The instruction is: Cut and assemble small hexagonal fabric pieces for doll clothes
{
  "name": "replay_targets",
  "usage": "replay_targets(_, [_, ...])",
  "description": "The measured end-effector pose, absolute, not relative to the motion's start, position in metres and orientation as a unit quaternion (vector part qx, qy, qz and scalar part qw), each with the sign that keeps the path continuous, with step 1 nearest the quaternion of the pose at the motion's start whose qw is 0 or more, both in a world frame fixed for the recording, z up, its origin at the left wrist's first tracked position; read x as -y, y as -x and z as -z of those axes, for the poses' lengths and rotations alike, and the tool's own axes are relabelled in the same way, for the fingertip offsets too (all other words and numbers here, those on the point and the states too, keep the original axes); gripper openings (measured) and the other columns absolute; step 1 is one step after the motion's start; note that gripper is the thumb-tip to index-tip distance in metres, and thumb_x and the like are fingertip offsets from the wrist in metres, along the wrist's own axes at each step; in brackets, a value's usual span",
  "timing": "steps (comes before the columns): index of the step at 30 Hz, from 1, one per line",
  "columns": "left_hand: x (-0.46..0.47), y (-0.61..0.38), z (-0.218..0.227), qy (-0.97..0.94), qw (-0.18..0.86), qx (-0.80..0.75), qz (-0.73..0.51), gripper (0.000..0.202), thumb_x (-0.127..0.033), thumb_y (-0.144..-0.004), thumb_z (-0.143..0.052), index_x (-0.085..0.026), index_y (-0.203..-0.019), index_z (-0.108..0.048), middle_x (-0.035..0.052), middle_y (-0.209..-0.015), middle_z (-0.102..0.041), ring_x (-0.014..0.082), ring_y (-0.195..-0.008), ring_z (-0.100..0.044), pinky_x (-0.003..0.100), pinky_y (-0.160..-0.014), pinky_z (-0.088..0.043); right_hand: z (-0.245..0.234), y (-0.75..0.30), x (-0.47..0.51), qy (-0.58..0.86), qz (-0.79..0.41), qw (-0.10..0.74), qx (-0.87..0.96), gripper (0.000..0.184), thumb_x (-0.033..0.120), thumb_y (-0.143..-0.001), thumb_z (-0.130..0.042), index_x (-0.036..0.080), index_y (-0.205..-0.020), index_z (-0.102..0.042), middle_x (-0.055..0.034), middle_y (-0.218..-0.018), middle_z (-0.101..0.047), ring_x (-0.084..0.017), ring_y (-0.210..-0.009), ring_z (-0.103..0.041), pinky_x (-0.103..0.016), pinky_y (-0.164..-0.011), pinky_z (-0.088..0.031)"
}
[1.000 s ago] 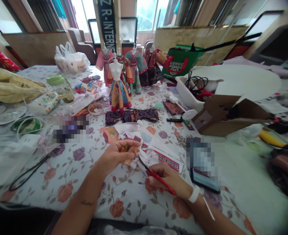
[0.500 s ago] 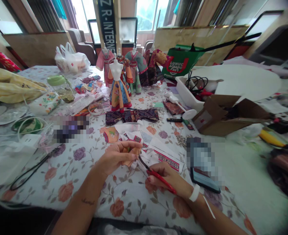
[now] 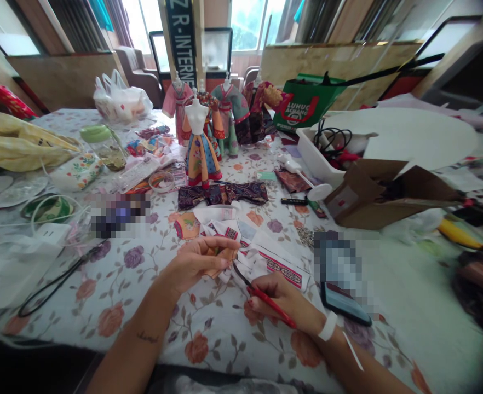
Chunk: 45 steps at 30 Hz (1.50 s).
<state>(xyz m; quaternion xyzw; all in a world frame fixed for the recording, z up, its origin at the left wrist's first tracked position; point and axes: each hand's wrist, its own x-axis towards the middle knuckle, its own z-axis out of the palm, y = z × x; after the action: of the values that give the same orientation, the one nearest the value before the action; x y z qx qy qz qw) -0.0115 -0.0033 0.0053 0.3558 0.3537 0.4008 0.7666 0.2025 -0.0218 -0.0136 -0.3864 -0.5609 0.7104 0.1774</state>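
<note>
On the near side of the dark paisley band [image 3: 223, 196], the person's right hand [image 3: 282, 298] is closed round the red-handled scissors [image 3: 272, 307], while the left hand [image 3: 194, 264] pinches a small piece of orange cloth [image 3: 226, 254] between thumb and fingers, the dark blades reaching up to it; whether they are parted cannot be told. Over the last second little changes: the view shifts slightly and both hands keep almost the same pose, so the work at the blades seems barely advanced. Also short of the band, the patterned strip [image 3: 285, 270] bears ornament rather than lettering, and the phone [image 3: 346, 305] to the right has a blurred-out screen. Just beyond the band stands a white mannequin [image 3: 196, 117] with no label in sight. Farther beyond it, to the right, the green bag [image 3: 319, 93] carries white capitals, seemingly "LUHUC", above a line too soft to trust; farthest behind the band, the banner [image 3: 183, 44] reads "Z R-INTERNE", the rest hidden
</note>
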Motion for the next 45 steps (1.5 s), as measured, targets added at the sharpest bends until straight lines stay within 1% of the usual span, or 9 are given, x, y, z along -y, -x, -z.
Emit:
replay_targets(4, [0.0034, 0.0111, -0.0077, -0.359, 0.761, -0.353, -0.409, 0.036, -0.013, -0.059, -0.074, -0.015, -0.095, -0.075, 0.0001, -0.063, -0.056, 0.0061, -0.05, -0.042, 0.021, -0.05, -0.027, 0.0116, -0.2016, 0.0219, 0.4, -0.7, 0.169, 0.567, 0.05, 0.055, -0.064, -0.074, 0.013, -0.05, -0.052, -0.002, -0.049, -0.059, -0.007, -0.043, -0.046, -0.019, -0.042, -0.03])
replay_targets(8, [0.0031, 0.0101, -0.0095, -0.366, 0.759, -0.35, -0.409, 0.034, -0.012, -0.059, -0.073, -0.015, -0.093, -0.075, 0.0006, -0.064, -0.058, 0.0066, -0.051, -0.041, 0.023, -0.055, -0.031, 0.0138, -0.2015, 0.0231, 0.396, -0.701, 0.171, 0.568, 0.048, 0.055, -0.066, -0.072, 0.012, -0.052, -0.055, -0.0003, -0.047, -0.055, -0.007, -0.043, -0.044, -0.019, -0.042, -0.029])
replay_targets(13, [0.0033, 0.0103, -0.0091, -0.365, 0.76, -0.35, -0.409, 0.034, -0.011, -0.06, -0.072, -0.016, -0.093, -0.075, 0.0, -0.064, -0.057, 0.0066, -0.053, -0.041, 0.022, -0.059, -0.033, 0.0193, -0.2012, 0.0244, 0.405, -0.689, 0.173, 0.576, 0.047, 0.052, -0.068, -0.072, 0.013, -0.052, -0.053, -0.0025, -0.051, -0.059, -0.009, -0.045, -0.047, -0.019, -0.043, -0.03])
replay_targets(21, [0.0033, 0.0122, -0.0069, -0.356, 0.76, -0.355, -0.412, 0.036, -0.011, -0.06, -0.072, -0.017, -0.095, -0.075, 0.0004, -0.066, -0.058, 0.0062, -0.052, -0.041, 0.021, -0.055, -0.031, 0.015, -0.2017, 0.0248, 0.401, -0.67, 0.171, 0.601, 0.045, 0.052, -0.07, -0.07, 0.013, -0.054, -0.055, -0.0026, -0.052, -0.06, -0.01, -0.047, -0.046, -0.021, -0.045, -0.03])
replay_targets(26, [0.0037, 0.0127, -0.0056, -0.356, 0.76, -0.356, -0.411, 0.037, -0.011, -0.06, -0.073, -0.017, -0.096, -0.075, 0.0011, -0.067, -0.059, 0.0058, -0.052, -0.042, 0.021, -0.053, -0.029, 0.0168, -0.203, 0.0257, 0.402, -0.673, 0.167, 0.598, 0.044, 0.05, -0.071, -0.071, 0.013, -0.055, -0.055, -0.0033, -0.052, -0.06, -0.01, -0.047, -0.046, -0.021, -0.046, -0.03])
replay_targets(31, [0.0042, 0.0106, -0.0081, -0.351, 0.766, -0.35, -0.411, 0.036, -0.011, -0.059, -0.072, -0.016, -0.094, -0.075, 0.0013, -0.067, -0.059, 0.0053, -0.052, -0.043, 0.02, -0.052, -0.029, 0.0188, -0.2025, 0.0257, 0.399, -0.682, 0.174, 0.587, 0.043, 0.049, -0.07, -0.072, 0.013, -0.054, -0.053, -0.0038, -0.053, -0.061, -0.01, -0.047, -0.047, -0.021, -0.045, -0.03])
replay_targets(35, [0.0038, 0.0098, -0.0079, -0.349, 0.768, -0.354, -0.405, 0.037, -0.01, -0.057, -0.073, -0.015, -0.094, -0.075, 0.0015, -0.066, -0.06, 0.0056, -0.051, -0.043, 0.02, -0.049, -0.026, 0.0191, -0.2026, 0.0256, 0.4, -0.681, 0.174, 0.588, 0.043, 0.049, -0.07, -0.072, 0.014, -0.053, -0.052, -0.004, -0.053, -0.061, -0.01, -0.047, -0.048, -0.021, -0.045, -0.031])
replay_targets(41, [0.0032, 0.0105, -0.0069, -0.364, 0.764, -0.347, -0.404, 0.036, -0.013, -0.059, -0.074, -0.016, -0.095, -0.075, 0.0028, -0.07, -0.063, 0.0067, -0.052, -0.046, 0.022, -0.053, -0.031, 0.019, -0.2021, 0.0257, 0.4, -0.684, 0.176, 0.584, 0.043, 0.048, -0.07, -0.072, 0.014, -0.054, -0.052, -0.0037, -0.052, -0.061, -0.01, -0.046, -0.048, -0.021, -0.045, -0.032])
replay_targets(45, [0.0028, 0.011, -0.0059, -0.37, 0.766, -0.34, -0.402, 0.037, -0.014, -0.06, -0.075, -0.016, -0.097, -0.074, 0.0038, -0.071, -0.064, 0.0083, -0.053, -0.048, 0.023, -0.053, -0.031, 0.0188, -0.2019, 0.0249, 0.403, -0.679, 0.174, 0.588, 0.043, 0.047, -0.07, -0.072, 0.014, -0.053, -0.051, -0.0029, -0.052, -0.06, -0.01, -0.047, -0.048, -0.02, -0.045, -0.032])
